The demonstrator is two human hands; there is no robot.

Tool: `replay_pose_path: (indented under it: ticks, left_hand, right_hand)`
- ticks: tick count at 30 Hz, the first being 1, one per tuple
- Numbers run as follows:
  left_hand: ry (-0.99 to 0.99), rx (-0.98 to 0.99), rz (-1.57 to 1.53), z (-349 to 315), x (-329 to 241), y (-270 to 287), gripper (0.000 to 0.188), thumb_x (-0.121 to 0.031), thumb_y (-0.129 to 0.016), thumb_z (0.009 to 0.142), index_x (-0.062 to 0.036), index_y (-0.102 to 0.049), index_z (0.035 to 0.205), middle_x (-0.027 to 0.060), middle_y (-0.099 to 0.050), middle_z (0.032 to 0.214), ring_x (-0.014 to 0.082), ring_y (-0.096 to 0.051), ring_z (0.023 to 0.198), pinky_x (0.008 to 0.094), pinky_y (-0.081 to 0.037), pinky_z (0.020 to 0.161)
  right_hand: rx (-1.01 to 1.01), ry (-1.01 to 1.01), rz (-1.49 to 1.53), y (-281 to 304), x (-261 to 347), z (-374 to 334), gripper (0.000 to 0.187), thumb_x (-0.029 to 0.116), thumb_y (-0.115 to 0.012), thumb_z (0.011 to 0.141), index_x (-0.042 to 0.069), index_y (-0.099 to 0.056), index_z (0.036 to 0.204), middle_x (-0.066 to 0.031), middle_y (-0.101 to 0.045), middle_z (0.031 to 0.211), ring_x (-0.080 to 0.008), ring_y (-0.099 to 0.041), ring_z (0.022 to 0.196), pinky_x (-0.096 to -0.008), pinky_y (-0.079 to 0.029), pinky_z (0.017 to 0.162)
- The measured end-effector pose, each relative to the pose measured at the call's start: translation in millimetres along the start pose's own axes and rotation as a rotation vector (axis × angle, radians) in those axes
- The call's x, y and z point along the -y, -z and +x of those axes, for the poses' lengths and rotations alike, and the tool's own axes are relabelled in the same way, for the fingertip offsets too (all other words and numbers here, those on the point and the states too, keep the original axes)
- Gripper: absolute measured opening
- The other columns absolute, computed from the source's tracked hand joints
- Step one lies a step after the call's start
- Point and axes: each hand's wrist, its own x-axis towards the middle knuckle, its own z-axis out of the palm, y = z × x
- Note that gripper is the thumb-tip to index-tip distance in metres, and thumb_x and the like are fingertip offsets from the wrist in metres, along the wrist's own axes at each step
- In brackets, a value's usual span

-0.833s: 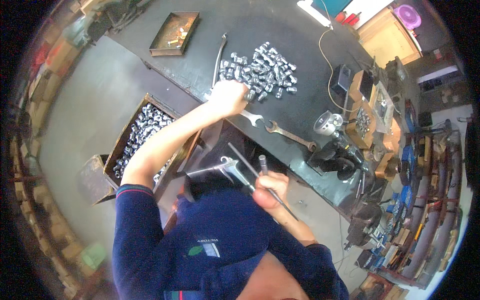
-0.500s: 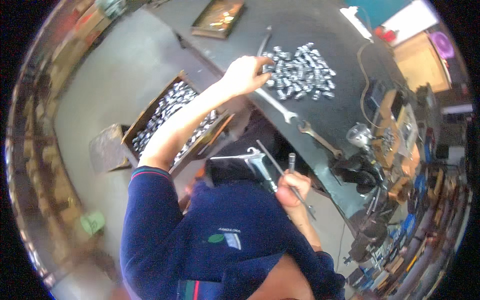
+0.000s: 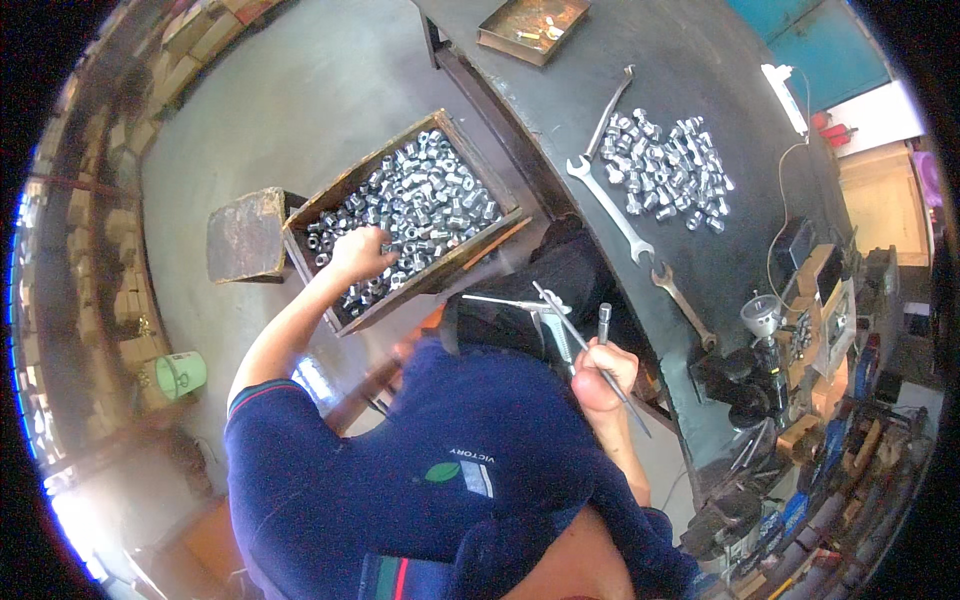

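Observation:
My left hand [image 3: 362, 254] is down among the shiny metal fittings [image 3: 425, 185] heaped in a wooden crate [image 3: 305, 262]. Its fingers are curled together at the fittings, and what they hold, if anything, is hidden. In front of my body, my right hand [image 3: 604, 376] is closed round a thin metal rod [image 3: 628, 408] that slants through the fist. A short metal cylinder [image 3: 604, 320] stands up out of the same hand. Just left of it, an air blow gun [image 3: 556, 328] with a pale green handle and slim nozzle lies over my lap; I cannot tell whether the hand touches it.
On the dark bench lie a pile of similar fittings [image 3: 668, 168], a long wrench [image 3: 612, 212], another slim wrench [image 3: 610, 112] and a brown open-ended wrench [image 3: 685, 305]. A shallow tray [image 3: 510, 45] sits at the far edge. Beside the crate is a worn stool [image 3: 245, 235].
My left hand has moved from the pile on the bench, leftward and nearer, into the crate. My right hand keeps its grip on the rod. The whole view has shifted.

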Motion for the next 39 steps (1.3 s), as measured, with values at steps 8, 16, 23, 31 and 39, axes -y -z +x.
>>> replay_pose_path:
  ticks: [8,16,23,31,39]
  left_hand:
    - [-0.033,-0.066,-0.054,9,3,-10,0.032,-0.03,-0.066,0.068,-0.0049,-0.066,0.088,0.0183,-0.066,0.084,0.0333,-0.064,0.079,0.0421,-0.052,0.073]
    - [-0.034,0.018,-1.361,-5,-62,38,0.02,-0.013,-0.059,0.078,0.0014,-0.063,0.092,0.0042,-0.06,0.075,0.0096,-0.053,0.058,0.0223,-0.043,0.054]
    - [-0.112,0.613,-1.756,-26,-168,35,0.025,-0.026,-0.062,0.087,-0.0014,-0.059,0.086,0.0031,-0.054,0.063,0.0119,-0.051,0.049,0.0236,-0.039,0.044]
    - [-0.21,0.777,-1.733,-29,-190,28,0.032,-0.031,-0.054,0.092,-0.002,-0.057,0.078,0.002,-0.048,0.051,0.0085,-0.035,0.034,0.026,-0.036,0.042]
    - [-0.598,0.19,-0.862,-34,-202,52,0.015,-0.016,-0.064,0.084,-0.0008,-0.065,0.086,0.0016,-0.061,0.072,0.0064,-0.053,0.066,0.0228,-0.044,0.058]
  right_hand:
    - [0.004,-0.065,0.011,6,-6,-10,0.028,0.021,-0.064,0.064,0.004,-0.045,0.053,-0.0046,-0.042,0.051,-0.0147,-0.043,0.045,-0.0273,-0.028,0.044]
    - [0.024,-0.012,-0.133,4,9,-2,0.021,0.014,-0.061,0.059,0.004,-0.043,0.054,-0.0058,-0.038,0.052,-0.0167,-0.04,0.045,-0.0301,-0.027,0.044]
    - [0.251,-0.017,-0.067,6,19,12,0.02,0.013,-0.063,0.062,0.005,-0.045,0.059,-0.0091,-0.044,0.056,-0.025,-0.047,0.048,-0.0337,-0.034,0.046]
    - [0.323,0.02,-0.067,8,9,14,0.026,0.018,-0.064,0.064,0.005,-0.043,0.059,-0.0107,-0.044,0.056,-0.0274,-0.048,0.049,-0.0352,-0.034,0.046]
    - [0.414,0.004,-0.143,6,0,16,0.022,0.014,-0.066,0.06,0.007,-0.045,0.06,-0.0116,-0.048,0.055,-0.0345,-0.052,0.054,-0.0383,-0.036,0.047]
